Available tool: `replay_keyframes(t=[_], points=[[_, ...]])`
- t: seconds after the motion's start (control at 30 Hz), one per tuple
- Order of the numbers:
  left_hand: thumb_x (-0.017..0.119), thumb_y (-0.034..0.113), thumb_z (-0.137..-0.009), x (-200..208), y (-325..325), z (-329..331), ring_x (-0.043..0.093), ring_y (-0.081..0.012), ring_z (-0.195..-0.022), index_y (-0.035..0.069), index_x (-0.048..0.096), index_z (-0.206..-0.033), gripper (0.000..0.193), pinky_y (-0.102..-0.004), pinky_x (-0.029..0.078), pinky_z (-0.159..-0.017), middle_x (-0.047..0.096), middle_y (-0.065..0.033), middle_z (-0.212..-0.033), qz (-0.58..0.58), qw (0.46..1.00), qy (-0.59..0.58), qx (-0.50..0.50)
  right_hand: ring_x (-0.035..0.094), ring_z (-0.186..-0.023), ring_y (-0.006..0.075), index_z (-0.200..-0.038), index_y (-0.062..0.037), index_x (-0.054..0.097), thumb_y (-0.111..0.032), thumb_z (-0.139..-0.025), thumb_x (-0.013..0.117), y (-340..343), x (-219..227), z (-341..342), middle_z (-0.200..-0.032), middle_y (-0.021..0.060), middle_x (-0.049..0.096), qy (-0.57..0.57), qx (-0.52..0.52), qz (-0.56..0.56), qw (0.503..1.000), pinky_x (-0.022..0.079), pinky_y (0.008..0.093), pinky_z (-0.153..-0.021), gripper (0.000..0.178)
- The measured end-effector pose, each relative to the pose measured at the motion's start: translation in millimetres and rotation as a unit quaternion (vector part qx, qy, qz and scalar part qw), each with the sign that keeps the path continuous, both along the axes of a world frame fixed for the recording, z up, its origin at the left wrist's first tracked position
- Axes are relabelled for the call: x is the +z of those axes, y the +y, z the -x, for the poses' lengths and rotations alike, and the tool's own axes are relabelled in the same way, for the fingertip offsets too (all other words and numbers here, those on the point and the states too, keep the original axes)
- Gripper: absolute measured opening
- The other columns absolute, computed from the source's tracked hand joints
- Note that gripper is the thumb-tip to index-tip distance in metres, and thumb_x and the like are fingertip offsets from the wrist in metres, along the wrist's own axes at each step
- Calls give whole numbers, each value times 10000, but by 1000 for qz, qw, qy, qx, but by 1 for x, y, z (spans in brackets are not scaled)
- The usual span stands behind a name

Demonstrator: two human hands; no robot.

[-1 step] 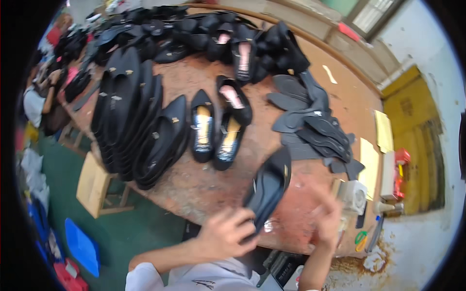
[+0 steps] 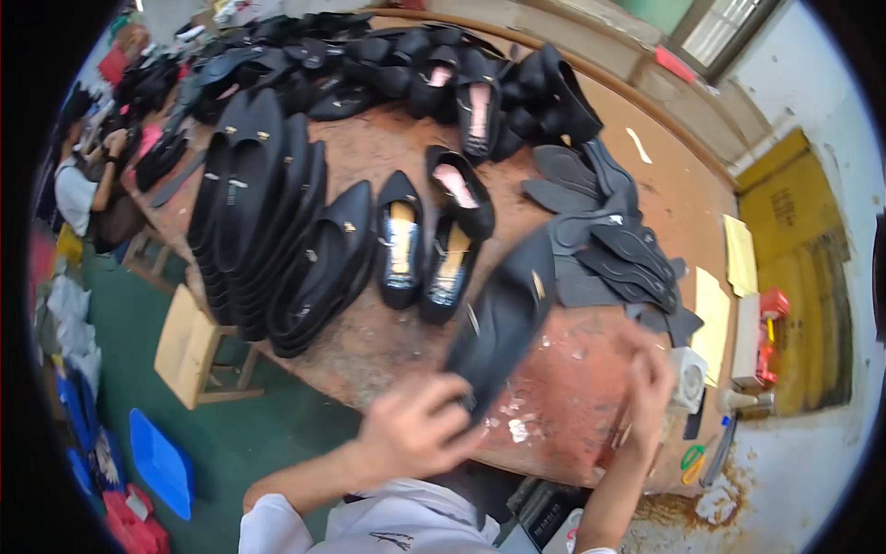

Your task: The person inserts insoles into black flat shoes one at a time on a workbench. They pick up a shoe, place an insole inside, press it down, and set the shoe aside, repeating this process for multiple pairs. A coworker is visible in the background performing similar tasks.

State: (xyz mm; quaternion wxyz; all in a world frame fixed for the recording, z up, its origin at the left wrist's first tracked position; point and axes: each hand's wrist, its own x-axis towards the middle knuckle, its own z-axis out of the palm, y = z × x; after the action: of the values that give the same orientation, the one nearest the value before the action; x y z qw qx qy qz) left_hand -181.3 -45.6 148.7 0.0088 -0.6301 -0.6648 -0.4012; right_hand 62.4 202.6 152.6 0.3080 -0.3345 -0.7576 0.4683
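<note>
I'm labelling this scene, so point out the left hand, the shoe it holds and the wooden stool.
Left hand (image 2: 413, 423): head view, on the back of the hand.
Shoe (image 2: 506, 319): head view, middle of its body.
Wooden stool (image 2: 188, 346): head view, on the seat.

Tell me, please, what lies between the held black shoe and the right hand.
The head view shows reddish tabletop with small pale scraps between the black shoe and right hand.

Dark lettering marks the front of a white fabric shirt, white print a black rectangular box, and faint characters a yellow-brown rectangular wall panel; all appear too small or blurred to read.
</note>
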Motion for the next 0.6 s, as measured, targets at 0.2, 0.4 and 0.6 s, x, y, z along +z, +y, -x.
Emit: replay_keyframes(t=[0.2,0.4,0.6], points=[[853,8,-852,4,-29,135,707,-425,-949,-48,665,-944,217,-471,572,-791,688,-193,-1171,-40,958,125,254,726,-1239,324,-1373,13,710,-204,-983,771,204,-50,29,-1302,222,764,-71,-262,-160,949,533,416,-1093,450],[797,156,-926,-24,-48,146,603,-367,-1260,-25,708,-1018,222,-511,416,-1081,709,-118,-1225,133,922,213,293,534,-1468,409,-1529,-42,579,-224,-865,859,281,-82,1,-1554,202,592,-440,-99,-160,878,384,625,-1231,743],[730,149,-991,-30,-63,143,573,-414,-1297,-37,743,-990,187,-537,445,-1005,743,-143,-1259,152,921,193,302,457,-1525,377,-1555,-98,547,-252,-823,902,257,-85,15,-1561,175,565,-471,-93,-253,840,277,693,-1289,828]])
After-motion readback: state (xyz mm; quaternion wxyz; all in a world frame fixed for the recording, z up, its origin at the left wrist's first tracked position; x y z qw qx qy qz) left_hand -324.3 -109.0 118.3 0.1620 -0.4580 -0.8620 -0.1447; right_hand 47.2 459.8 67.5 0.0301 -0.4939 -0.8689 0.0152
